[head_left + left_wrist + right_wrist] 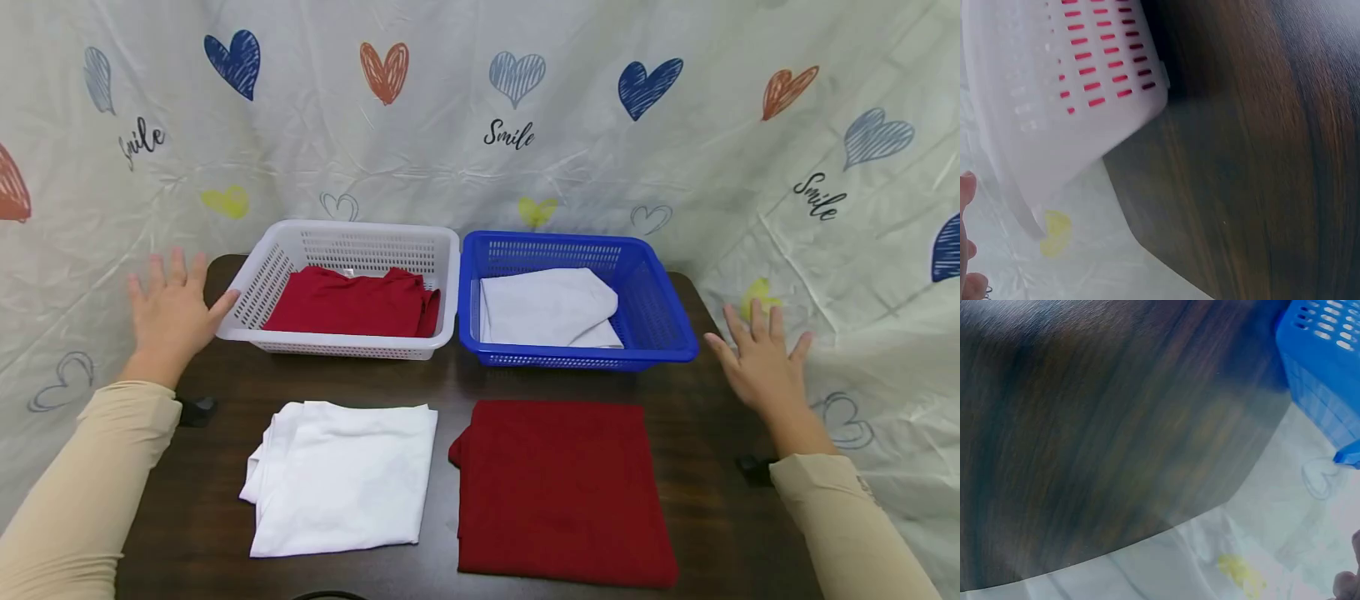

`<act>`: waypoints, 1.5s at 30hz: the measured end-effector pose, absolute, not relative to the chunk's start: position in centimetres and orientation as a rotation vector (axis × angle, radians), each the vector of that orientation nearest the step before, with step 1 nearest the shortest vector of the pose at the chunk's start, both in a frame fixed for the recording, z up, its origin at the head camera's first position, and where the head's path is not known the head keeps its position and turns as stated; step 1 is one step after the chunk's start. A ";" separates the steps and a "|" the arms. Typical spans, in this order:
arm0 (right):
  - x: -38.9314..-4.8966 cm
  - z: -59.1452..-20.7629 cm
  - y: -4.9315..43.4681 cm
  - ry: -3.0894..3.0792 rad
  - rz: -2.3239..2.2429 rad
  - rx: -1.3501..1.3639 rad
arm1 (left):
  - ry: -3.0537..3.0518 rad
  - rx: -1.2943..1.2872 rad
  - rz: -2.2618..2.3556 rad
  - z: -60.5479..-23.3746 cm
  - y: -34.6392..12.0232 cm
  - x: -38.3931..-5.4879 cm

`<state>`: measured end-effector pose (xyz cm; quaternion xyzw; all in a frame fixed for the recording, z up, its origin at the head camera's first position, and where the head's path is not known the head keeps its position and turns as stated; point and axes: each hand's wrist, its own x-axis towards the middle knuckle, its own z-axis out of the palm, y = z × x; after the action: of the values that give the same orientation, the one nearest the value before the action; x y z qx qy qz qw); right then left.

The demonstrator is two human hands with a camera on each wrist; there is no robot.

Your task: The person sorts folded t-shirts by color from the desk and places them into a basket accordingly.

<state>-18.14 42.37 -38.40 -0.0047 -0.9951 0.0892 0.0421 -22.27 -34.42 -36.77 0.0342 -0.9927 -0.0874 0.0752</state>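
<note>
My left hand [174, 308] is held with spread fingers beside the left end of a white plastic basket [341, 340]; its thumb appears near the rim, and I cannot tell whether it touches. A folded dark red cloth [345, 304] lies inside that basket. Off to the right, my right hand [768, 367] also has its fingers spread and holds nothing, a little apart from a blue plastic basket [577, 358]. A folded white cloth [543, 308] lies in the blue basket. In front of the baskets, a folded white cloth [348, 479] and a larger folded red cloth [562, 492] lie flat side by side.
The dark wooden table [442, 383] has cut corners, seen in both wrist views. Behind and beside it hangs a pale curtain [442, 133] printed with hearts and "Smile". A black cable [330, 594] shows at the front edge.
</note>
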 end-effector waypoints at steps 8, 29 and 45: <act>-18.2 -37.6 41.0 -3.037 0.290 0.038 | -2.998 0.095 -0.300 -36.8 -33.6 -22.4; -18.3 -37.5 39.0 -3.011 0.300 0.120 | -2.994 0.040 -0.329 -36.1 -29.9 -22.9; -18.0 -37.3 37.8 -3.005 0.312 0.138 | -2.986 -0.023 -0.368 -36.6 -27.1 -23.4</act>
<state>-17.95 37.76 -37.29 0.0456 -0.9919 0.1030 0.0587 -23.37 -27.09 -36.59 -0.0075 -0.9903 -0.1221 0.0662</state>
